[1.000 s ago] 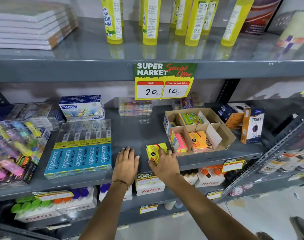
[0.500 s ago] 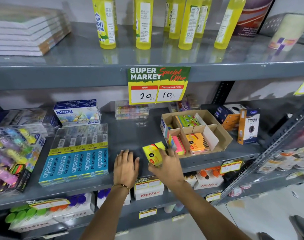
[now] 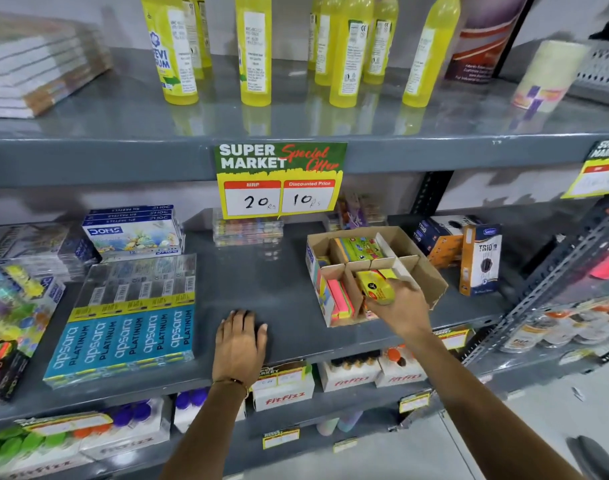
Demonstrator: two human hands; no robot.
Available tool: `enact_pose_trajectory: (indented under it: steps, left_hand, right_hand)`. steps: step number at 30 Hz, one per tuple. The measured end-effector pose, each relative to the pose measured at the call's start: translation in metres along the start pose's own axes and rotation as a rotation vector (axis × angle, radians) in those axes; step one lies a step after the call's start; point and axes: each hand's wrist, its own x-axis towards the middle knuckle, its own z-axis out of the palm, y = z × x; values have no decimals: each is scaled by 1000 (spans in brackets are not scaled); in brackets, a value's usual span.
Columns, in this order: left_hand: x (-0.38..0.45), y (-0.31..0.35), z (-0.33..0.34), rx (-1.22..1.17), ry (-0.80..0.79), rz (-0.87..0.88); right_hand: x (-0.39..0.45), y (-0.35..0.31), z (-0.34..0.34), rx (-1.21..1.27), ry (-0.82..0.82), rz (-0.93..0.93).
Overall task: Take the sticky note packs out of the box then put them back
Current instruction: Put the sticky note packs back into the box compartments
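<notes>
A divided cardboard box (image 3: 431, 271) stands on the middle grey shelf (image 3: 254, 271), right of centre. My right hand (image 3: 400, 306) grips a yellow sticky note pack (image 3: 377, 287) and holds it over the box's front middle compartment. A pink and yellow pack (image 3: 341, 299) stands on edge in the front left compartment. A green pack (image 3: 360, 249) lies in the rear compartment. My left hand (image 3: 240, 341) rests flat on the shelf, fingers apart, holding nothing.
Blue Apsara pencil boxes (image 3: 123, 327) lie left of my left hand, Doms boxes (image 3: 133, 233) behind them. Orange and blue Trio boxes (image 3: 479, 258) stand right of the cardboard box. Yellow gum bottles (image 3: 254, 46) line the upper shelf. A price sign (image 3: 278, 178) hangs from it.
My right hand lifted the yellow pack off the shelf and carried it right, to above the box. My left hand stayed flat on the shelf.
</notes>
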Motion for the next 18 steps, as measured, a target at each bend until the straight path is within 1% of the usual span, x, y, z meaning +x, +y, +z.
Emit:
enact_pose_trajectory:
  steps: [6,8,11,14,15,18]
  left_hand:
    - [0,0,0,-3,9,0]
    - [0,0,1,-9,23,9]
    - [0,-1,4,-13,37,6]
    - [1,-2,5,-22,43,10]
    - [0,-2,5,-24,47,11]
    - [0,0,5,4,52,7]
  right_hand:
    - [7,5,11,-30,10,-73]
    - [7,8,11,-48,-20,-100]
    - [6,9,6,-74,-82,-89]
    - [10,13,-6,-117,-16,-165]
    - [12,16,-9,-167,-32,-218]
    - [18,24,-12,-424,-191,-311]
